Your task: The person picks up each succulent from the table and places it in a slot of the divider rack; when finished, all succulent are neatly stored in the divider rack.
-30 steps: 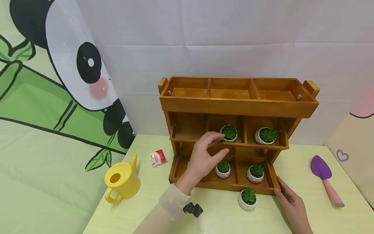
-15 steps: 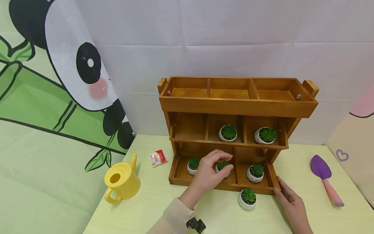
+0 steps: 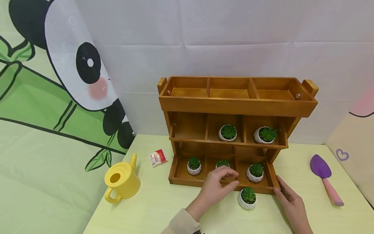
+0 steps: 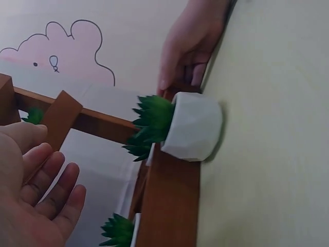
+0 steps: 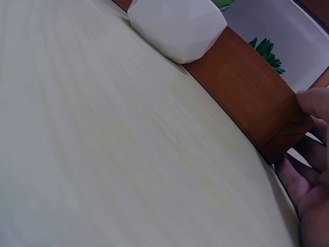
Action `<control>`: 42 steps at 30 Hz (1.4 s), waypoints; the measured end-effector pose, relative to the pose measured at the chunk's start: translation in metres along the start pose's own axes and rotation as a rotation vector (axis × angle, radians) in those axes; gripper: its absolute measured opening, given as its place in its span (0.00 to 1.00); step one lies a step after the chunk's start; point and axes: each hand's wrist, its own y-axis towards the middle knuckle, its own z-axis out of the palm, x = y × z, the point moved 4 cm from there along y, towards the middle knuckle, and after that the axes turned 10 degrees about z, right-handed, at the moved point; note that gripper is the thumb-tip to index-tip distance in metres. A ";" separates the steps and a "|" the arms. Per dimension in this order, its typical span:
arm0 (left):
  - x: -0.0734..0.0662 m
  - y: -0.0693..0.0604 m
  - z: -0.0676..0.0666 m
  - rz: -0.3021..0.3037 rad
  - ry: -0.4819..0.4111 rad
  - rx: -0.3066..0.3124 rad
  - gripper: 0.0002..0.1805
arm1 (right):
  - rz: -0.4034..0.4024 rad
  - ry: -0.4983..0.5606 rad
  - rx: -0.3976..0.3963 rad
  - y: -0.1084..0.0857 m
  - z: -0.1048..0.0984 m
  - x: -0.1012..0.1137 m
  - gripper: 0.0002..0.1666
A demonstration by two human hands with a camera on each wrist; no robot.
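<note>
A three-tier wooden plant shelf (image 3: 236,108) stands at the back of the table. On the table in front of it sits a potted succulent (image 3: 247,198) in a white faceted pot. My left hand (image 3: 214,189) hovers just left of that pot, fingers spread and loosely bent, holding nothing; the left wrist view shows the pot (image 4: 193,126) apart from the fingers. My right hand (image 3: 293,208) grips the shelf's lower right front corner, thumb at the front edge and fingers round the side. The bottom tier's middle succulent (image 3: 223,163) is partly hidden behind my left hand.
Succulents stand in the middle tier's centre (image 3: 228,132) and right compartments, and in the bottom tier's left (image 3: 194,165) and right ones. A yellow watering can (image 3: 125,182) and a small packet (image 3: 158,158) lie left. A purple trowel (image 3: 325,177) with pink handle lies right.
My left hand has come down from beside the middle tier's centre succulent, moving right and nearer to the succulent on the table. My right hand stays at the shelf corner.
</note>
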 end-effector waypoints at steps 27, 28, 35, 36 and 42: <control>0.033 -0.044 0.046 -0.250 0.032 0.132 0.21 | -0.045 0.019 -0.013 -0.001 0.000 0.002 0.36; 0.034 -0.045 0.047 -0.256 0.039 0.137 0.22 | -0.049 0.019 -0.015 -0.001 0.000 0.003 0.36; 0.039 -0.046 0.053 -0.244 0.071 0.162 0.28 | -0.070 0.027 -0.016 -0.001 0.001 0.002 0.35; 0.039 -0.046 0.054 -0.241 0.074 0.163 0.28 | -0.070 0.029 -0.016 -0.001 0.001 0.002 0.34; 0.039 -0.045 0.057 -0.233 0.112 0.169 0.29 | -0.065 0.028 -0.015 0.000 0.001 0.001 0.34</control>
